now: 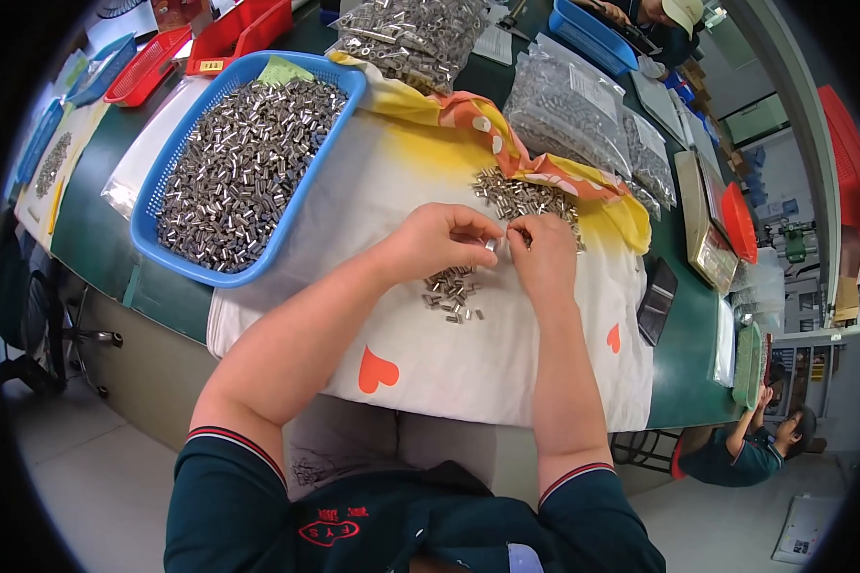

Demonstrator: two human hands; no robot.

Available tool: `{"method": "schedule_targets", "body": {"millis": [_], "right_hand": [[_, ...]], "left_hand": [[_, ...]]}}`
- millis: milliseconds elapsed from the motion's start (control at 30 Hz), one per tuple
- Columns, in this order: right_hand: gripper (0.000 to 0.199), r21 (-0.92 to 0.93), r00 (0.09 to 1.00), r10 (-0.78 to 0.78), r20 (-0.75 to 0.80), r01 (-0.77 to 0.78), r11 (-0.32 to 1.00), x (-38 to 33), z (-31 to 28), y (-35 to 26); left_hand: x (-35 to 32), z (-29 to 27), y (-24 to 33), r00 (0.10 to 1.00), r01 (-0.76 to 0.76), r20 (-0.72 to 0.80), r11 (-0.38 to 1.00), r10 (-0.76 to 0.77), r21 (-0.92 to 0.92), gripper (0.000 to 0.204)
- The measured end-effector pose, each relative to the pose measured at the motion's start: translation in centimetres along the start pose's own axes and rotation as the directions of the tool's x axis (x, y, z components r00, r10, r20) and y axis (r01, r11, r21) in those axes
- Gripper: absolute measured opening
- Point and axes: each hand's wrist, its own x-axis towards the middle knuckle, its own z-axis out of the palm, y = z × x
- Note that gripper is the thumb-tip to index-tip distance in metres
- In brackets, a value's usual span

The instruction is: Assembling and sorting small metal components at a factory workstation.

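Note:
My left hand is closed in a pinch, with a small shiny metal cylinder showing at its fingertips. Close beside it, my right hand has its fingers pressed together; what they hold, if anything, is hidden. Under and beside my left hand lies a small pile of metal cylinders on the white cloth. Beyond my right hand a larger heap of metal cylinders spreads on the cloth, partly covered by my fingers.
To the left stands a blue basket full of metal cylinders. Clear bags of metal parts sit at the back. A dark flat case lies at the right on the green table. Another person works at the far right.

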Motion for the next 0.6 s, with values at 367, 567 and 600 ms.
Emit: {"method": "schedule_targets", "body": {"millis": [367,567,600], "right_hand": [[0.006,0.793,0.96,0.211,0.185,-0.272,0.546,-1.3,-1.7,-2.9],[0.007,0.626,0.993,0.103,0.061,-0.118,0.771,-1.3,-2.1,-3.7],[0.007,0.571,0.997,0.077,0.025,-0.077,0.818,-1.3,-2.1,-3.8]], "left_hand": [[0.1,-0.5,0.0,0.998,0.038,-0.023,0.928,-0.05,-0.37,0.03],[0.2,-0.5,-0.2,0.997,0.002,-0.073,0.977,-0.018,-0.215,0.029],[0.1,-0.4,0.1,0.996,0.007,-0.089,0.985,-0.023,-0.174,0.029]]}}
